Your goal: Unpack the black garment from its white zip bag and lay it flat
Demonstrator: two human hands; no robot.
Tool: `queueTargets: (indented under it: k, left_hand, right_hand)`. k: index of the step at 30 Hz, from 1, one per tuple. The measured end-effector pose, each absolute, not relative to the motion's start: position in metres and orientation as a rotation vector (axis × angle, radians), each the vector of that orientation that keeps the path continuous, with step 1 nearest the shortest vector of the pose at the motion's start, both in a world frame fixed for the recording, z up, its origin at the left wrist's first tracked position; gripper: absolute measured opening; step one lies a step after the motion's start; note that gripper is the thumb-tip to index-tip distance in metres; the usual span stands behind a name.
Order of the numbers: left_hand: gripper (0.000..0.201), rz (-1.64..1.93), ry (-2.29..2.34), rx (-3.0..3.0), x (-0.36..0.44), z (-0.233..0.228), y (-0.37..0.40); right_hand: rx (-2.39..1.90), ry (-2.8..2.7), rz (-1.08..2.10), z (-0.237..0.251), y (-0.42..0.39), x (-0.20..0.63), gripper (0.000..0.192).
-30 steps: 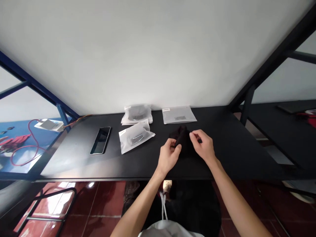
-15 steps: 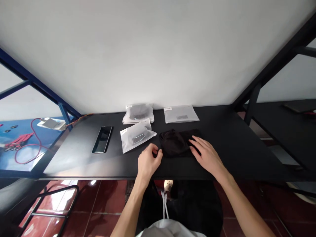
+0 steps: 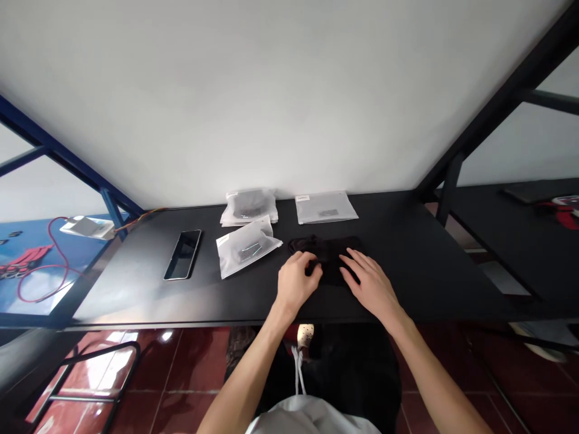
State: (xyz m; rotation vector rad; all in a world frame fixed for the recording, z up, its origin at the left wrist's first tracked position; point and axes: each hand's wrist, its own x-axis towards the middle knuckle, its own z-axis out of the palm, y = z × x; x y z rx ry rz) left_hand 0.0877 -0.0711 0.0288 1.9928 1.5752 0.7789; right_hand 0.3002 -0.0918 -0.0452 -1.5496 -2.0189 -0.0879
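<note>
left hand [image 3: 296, 283]: fingers curled on the black cloth [image 3: 326, 248] (grip hidden)
right hand [image 3: 367, 283]: flat, open on it
cloth: hard to read against the black table [image 3: 420, 265]

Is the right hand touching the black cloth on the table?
Touching. The head view shows the right hand lying flat with its fingers on the black cloth.

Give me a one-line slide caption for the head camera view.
Both hands, left hand and right hand, press a black cloth flat on a black table beside frosted bags and a phone.
</note>
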Motion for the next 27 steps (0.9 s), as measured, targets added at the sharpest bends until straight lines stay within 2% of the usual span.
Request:
queueTargets:
  k: [4, 7, 10, 12, 13, 15, 17, 22, 27]
  left_hand:
    - [0.016, 1.038, 1.504, 1.53, 0.062, 0.041, -0.071]
    - [0.019, 0.963, 1.555, 1.39, 0.034, 0.041, -0.082]
    - [0.023, 0.764, 1.812, 1.54, 0.01, 0.038, -0.095]
    - [0.012, 0.76, 1.948, 1.685, 0.002, 0.038, -0.103]
    - [0.016, 0.816, 1.975, 1.756, 0.001, 0.039, -0.106]
    - [0.032, 0.972, 1.916, 1.898, 0.003, 0.043, -0.108]
    - [0.031, 1.035, 1.736, 2.059, 0.01, 0.045, -0.106]
    - [0.033, 0.732, 1.526, 2.302, 0.024, 0.032, -0.079]
    - [0.016, 0.611, 1.522, 2.272, 0.02, 0.02, -0.053]
  right_hand:
    - [-1.57, -1.966, -0.086, -0.049, -0.091, 0.318, 0.042]
    - [-1.563, -1.943, -0.069, -0.051, -0.091, 0.333, 0.042]
    - [-1.55, -1.94, -0.045, -0.051, -0.093, 0.339, 0.04]
    - [-1.536, -1.938, -0.043, -0.05, -0.094, 0.338, 0.038]
    - [-1.526, -1.934, -0.048, -0.049, -0.094, 0.336, 0.037]
    - [-1.501, -1.924, -0.065, -0.047, -0.094, 0.333, 0.036]
    - [-1.47, -1.917, -0.085, -0.045, -0.093, 0.331, 0.034]
    - [-1.423, -1.914, -0.104, -0.038, -0.091, 0.328, 0.028]
    - [-1.315, -1.835, -0.208, -0.02, -0.099, 0.325, 0.016]
